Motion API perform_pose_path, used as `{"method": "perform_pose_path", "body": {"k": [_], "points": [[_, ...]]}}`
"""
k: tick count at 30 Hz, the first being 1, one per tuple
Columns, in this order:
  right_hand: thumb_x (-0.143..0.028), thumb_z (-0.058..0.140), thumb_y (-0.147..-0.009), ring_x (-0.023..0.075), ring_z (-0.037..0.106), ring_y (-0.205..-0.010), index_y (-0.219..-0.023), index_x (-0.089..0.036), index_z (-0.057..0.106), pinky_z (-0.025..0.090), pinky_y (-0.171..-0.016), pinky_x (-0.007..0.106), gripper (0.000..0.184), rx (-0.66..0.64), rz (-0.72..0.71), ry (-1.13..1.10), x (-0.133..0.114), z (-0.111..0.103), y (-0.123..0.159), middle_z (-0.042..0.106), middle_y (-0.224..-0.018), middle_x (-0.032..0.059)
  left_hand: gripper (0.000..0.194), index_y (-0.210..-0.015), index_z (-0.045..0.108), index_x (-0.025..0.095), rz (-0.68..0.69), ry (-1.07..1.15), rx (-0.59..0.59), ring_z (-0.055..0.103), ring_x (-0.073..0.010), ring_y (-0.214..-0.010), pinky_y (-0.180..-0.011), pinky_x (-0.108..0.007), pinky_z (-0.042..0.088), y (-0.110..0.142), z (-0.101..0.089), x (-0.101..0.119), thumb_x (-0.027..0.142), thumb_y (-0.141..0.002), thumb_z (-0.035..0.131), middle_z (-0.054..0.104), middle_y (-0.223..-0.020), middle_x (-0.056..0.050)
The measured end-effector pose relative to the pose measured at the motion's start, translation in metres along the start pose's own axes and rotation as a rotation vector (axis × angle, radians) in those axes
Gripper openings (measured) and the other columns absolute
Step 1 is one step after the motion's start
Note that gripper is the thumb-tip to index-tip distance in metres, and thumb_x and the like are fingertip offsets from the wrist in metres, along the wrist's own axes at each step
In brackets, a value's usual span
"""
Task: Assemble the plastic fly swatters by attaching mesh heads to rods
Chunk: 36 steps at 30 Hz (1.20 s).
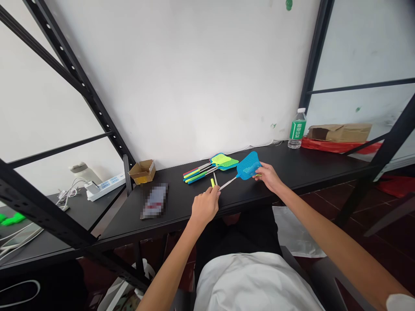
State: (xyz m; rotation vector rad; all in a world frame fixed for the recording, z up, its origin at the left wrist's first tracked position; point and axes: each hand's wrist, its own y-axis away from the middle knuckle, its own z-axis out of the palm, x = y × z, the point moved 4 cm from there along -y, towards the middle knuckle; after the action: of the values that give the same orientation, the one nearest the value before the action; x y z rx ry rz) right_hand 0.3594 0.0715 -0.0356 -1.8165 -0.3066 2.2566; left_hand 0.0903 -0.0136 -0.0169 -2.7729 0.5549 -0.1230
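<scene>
A blue fly swatter (247,166) with a thin metal shaft is held over the black table (181,207). My right hand (267,176) pinches the edge of its blue mesh head. My left hand (205,206) is closed round the shaft's lower end, where a yellow-green handle tip (212,182) sticks up. Just behind lies a small pile of fly swatters (210,167) with green, yellow and blue heads and coloured handles.
A small open cardboard box (143,171) and a flat packet (154,201) lie at the left. A water bottle (297,129), a brown paper bag (339,132) and red plastic sit at the right. A power strip (105,186) rests on the neighbouring table. Black rack posts flank both sides.
</scene>
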Motion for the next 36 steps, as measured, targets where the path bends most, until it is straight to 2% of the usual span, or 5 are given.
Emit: {"method": "perform_pose_path", "body": {"k": [20,36], "points": [[-0.02,0.061,-0.06,0.0156,0.055,-0.058,-0.061,-0.02,0.057,0.041,-0.051,0.027,0.004,0.056,0.023,0.07,-0.003,0.0018,0.0011,0.058,-0.06,0.0016,0.039,-0.125,0.049,0.027,0.006,-0.007,0.01,0.066,-0.0216,-0.083,-0.065,-0.028,0.043,-0.0001,0.0015,0.0012,0.037,-0.103,0.019,0.064,-0.106,-0.006],[-0.022,0.063,-0.064,0.0145,0.056,-0.057,-0.068,-0.02,0.057,0.042,-0.051,0.026,0.008,0.007,0.015,0.058,-0.0037,0.0016,0.0017,0.058,-0.063,0.0004,0.038,-0.124,0.049,0.027,0.01,-0.01,0.025,0.066,-0.0212,-0.081,-0.061,-0.027,0.039,-0.0005,0.0028,0.0002,0.039,-0.104,0.019,0.064,-0.104,-0.006]]}}
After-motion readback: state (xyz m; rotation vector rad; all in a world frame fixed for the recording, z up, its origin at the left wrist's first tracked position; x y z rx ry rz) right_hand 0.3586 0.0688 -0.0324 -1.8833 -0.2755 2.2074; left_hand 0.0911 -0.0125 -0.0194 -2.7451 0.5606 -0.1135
